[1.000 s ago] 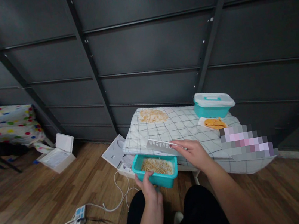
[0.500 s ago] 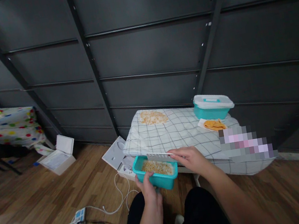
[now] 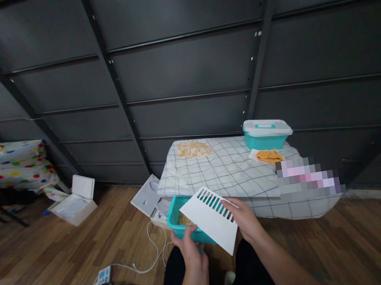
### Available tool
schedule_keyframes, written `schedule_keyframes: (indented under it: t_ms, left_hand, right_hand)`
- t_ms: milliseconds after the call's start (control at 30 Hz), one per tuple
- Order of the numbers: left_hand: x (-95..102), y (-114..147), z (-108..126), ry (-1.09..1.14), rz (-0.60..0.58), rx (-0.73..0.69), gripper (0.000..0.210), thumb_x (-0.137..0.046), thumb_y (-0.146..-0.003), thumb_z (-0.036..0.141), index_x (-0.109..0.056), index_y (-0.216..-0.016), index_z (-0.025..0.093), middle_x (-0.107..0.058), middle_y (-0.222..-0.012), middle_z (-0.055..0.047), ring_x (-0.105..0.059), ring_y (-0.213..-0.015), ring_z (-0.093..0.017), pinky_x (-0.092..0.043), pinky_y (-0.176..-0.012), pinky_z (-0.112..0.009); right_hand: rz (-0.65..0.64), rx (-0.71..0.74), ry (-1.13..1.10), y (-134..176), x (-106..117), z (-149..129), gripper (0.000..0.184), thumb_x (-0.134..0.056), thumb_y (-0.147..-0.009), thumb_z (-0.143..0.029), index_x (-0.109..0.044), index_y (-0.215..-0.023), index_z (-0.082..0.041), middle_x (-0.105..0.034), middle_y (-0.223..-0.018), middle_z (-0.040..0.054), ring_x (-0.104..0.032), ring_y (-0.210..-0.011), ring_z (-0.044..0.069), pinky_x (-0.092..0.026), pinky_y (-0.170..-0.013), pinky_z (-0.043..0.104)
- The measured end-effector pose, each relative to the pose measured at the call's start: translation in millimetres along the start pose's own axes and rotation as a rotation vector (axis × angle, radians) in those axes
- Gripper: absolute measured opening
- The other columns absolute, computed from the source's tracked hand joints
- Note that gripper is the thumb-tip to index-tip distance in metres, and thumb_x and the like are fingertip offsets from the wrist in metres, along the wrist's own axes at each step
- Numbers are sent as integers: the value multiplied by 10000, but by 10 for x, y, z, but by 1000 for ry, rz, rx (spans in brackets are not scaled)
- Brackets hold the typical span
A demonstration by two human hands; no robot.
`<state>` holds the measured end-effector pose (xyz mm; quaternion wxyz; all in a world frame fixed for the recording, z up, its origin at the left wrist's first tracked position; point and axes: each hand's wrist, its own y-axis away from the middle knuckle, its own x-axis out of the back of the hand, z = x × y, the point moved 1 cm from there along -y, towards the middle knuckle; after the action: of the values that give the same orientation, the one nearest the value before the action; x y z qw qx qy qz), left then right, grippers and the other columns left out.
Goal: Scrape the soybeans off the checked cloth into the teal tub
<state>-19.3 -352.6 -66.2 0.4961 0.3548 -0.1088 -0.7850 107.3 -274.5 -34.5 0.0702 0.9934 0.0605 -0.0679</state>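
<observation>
Left hand (image 3: 189,250) grips the teal tub (image 3: 178,205) of grains (image 3: 184,219), near side of the desk (image 3: 232,174); right hand (image 3: 247,221) pinches the slotted board (image 3: 208,221), partly over it. Apparent step: board handling; next move calls for a level tub.

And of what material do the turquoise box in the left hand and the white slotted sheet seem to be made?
The turquoise box seems moulded plastic with a slight sheen: even colour, rounded corners. The white slotted sheet looks smooth and matte, probably thin plastic: no visible sag, clean-edged slots; stiff card is possible.
</observation>
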Motion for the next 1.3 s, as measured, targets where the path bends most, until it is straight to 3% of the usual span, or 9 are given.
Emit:
schedule_keyframes:
  t_ms: [233, 367, 467, 600, 700, 867, 1033, 1167, 1300]
  left_hand:
    - [225, 27, 5, -115, -85, 43, 760, -743, -555, 184, -338, -1176, 349, -580, -987, 0, -609, -740, -180, -503, -629, -348]
    - [318, 6, 61, -171, -104, 54, 582, -728, -638, 284, -390, -1110, 315, -582, -940, -12, -603, -811, -209, -488, -634, -335]
    - [326, -2, 128, -114, -136, 72, 499, -693, -701, 416, -440, -1115, 300, -588, -976, -35, -607, -892, -242, -505, -678, -371]
    - [354, -79, 207, -132, -243, 305, 522, -535, -782, 609, -528, -1170, 259, -615, -1105, -99, -602, -1004, -305, -506, -778, -460]
    - [455, -199, 275, -175, -317, 367, 498, -505, -820, 528, -505, -1234, 252, -635, -1096, -94, -609, -1010, -294, -489, -841, -468]
    - [622, -359, 422, -274, -551, 428, 522, -486, -817, 485, -498, -1265, 218, -664, -1110, -120, -603, -1055, -328, -413, -920, -554]
    - [576, -318, 484, -243, -625, 437, 573, -494, -827, 546, -505, -1268, 180, -647, -1176, -146, -619, -1043, -341, -449, -897, -540]
    - [532, -242, 489, -275, -579, 464, 500, -530, -849, 419, -479, -1278, 167, -669, -1114, -137, -668, -918, -310, -526, -796, -498]
    - [612, -275, 472, -296, -506, 512, 507, -529, -843, 447, -496, -1244, 139, -690, -1003, -145, -686, -801, -292, -564, -651, -423]
  right_hand:
    - [-41, -82, -95, 8, 46, 87, 431, -795, -595, -434, -743, -887, -122, -747, -755, 77, -674, -623, 209, -485, -545, 278]
    - [11, -146, -174, 44, 55, 98, 418, -812, -565, -351, -744, -914, -129, -755, -790, 73, -685, -648, 203, -512, -592, 282]
    - [-23, -123, -184, 71, 62, 81, 402, -812, -564, -349, -748, -895, -129, -758, -876, 88, -695, -695, 209, -526, -629, 286]
    - [-49, -75, -144, 103, 107, 116, 424, -825, -545, -418, -759, -849, -130, -727, -1062, 124, -702, -810, 250, -541, -692, 319]
    - [-43, -36, -97, 143, 137, 140, 404, -815, -556, -457, -769, -811, -148, -664, -1214, 131, -675, -969, 298, -545, -760, 353]
    - [11, 60, -15, 224, 147, -34, 333, -787, -596, -462, -775, -761, -173, -568, -1355, 114, -582, -1159, 330, -522, -853, 376]
    - [-48, 63, -20, 228, 134, -230, 341, -775, -589, -461, -770, -768, -171, -579, -1341, 113, -630, -1075, 330, -536, -785, 372]
    - [-51, 54, -7, 193, 141, -192, 352, -766, -589, -463, -757, -777, -166, -617, -1294, 113, -642, -1036, 311, -520, -785, 357]
    - [-126, -8, 101, 174, 192, -114, 414, -714, -659, -506, -724, -883, -158, -737, -881, 81, -666, -742, 229, -487, -633, 314]
